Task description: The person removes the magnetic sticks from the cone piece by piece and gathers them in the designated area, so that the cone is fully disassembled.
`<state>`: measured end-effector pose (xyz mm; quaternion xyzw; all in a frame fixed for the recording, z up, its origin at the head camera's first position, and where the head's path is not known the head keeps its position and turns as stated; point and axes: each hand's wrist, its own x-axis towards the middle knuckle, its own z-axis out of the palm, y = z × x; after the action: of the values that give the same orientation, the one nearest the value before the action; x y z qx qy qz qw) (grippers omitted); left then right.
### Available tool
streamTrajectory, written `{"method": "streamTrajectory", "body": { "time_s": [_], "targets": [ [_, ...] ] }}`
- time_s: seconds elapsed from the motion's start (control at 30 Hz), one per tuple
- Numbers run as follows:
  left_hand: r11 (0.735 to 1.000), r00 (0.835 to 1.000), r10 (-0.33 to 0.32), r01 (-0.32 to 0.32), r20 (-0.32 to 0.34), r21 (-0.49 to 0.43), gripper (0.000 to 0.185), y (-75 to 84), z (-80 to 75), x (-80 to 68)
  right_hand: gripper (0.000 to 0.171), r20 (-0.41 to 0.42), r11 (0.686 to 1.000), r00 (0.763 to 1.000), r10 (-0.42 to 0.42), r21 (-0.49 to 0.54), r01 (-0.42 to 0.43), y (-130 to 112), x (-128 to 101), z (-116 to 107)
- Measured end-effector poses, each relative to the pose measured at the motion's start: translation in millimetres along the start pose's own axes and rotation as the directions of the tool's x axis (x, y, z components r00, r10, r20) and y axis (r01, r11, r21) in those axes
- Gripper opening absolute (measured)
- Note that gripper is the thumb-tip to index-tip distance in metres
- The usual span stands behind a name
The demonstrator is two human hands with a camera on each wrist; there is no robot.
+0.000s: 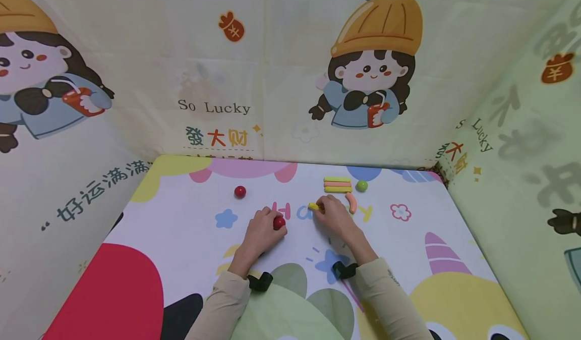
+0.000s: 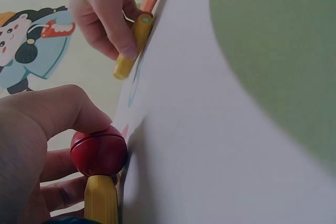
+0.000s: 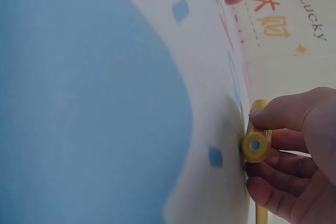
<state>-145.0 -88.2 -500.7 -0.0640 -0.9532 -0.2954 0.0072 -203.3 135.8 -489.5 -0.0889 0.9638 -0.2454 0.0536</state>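
Observation:
My left hand (image 1: 263, 234) pinches a red ball (image 2: 98, 150) with a groove around it, thumb on its upper side. A yellow ribbed stick (image 2: 101, 200) meets the ball's underside in the left wrist view, partly cut off by the frame. To the right, my right hand (image 1: 335, 216) grips a short yellow stick (image 3: 257, 129) between thumb and fingers, close over the table. That stick has a small blue-looking hole in its end. An orange-pink curved piece (image 1: 351, 203) lies just beyond the right hand.
Farther back, several yellow and pink sticks (image 1: 337, 184) lie side by side, next to a green ball (image 1: 361, 185). Another red ball (image 1: 240, 191) rests at the back left. Printed cloth walls (image 1: 281, 77) rise behind and beside the patterned table (image 1: 181, 229).

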Motion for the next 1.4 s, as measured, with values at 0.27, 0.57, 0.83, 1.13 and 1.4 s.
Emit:
{"method": "streamTrajectory", "body": {
  "time_s": [0.27, 0.57, 0.83, 1.13, 1.4],
  "targets": [
    [1.0, 1.0, 0.007, -0.007, -0.009, 0.0, 0.036, 0.1, -0.3, -0.3, 0.025, -0.025, 1.0, 1.0, 0.0, -0.007, 0.0, 4.6, 1.2, 0.1],
    [1.0, 1.0, 0.011, -0.011, -0.015, 0.0, 0.036, 0.6, 0.6, -1.7, 0.023, -0.083, 1.0, 0.996, -0.012, -0.024, 0.01, 9.4, 1.9, -0.2],
    [1.0, 1.0, 0.01, -0.01, -0.021, -0.003, 0.036, 0.6, 0.6, -1.9, 0.023, -0.172, 0.996, 0.985, 0.025, -0.078, -0.039, 14.0, 1.5, -3.7],
    [1.0, 1.0, 0.007, -0.006, -0.017, 0.003, 0.037, -0.1, 1.1, -1.2, 0.024, -0.228, 0.991, 0.972, 0.055, -0.108, -0.082, 22.5, 1.2, -8.5],
    [1.0, 1.0, 0.002, -0.002, -0.016, -0.005, 0.037, -0.5, 1.4, -1.4, 0.027, -0.242, 0.984, 0.966, 0.092, -0.128, -0.126, 30.1, 2.4, -12.0]
  ]
}}
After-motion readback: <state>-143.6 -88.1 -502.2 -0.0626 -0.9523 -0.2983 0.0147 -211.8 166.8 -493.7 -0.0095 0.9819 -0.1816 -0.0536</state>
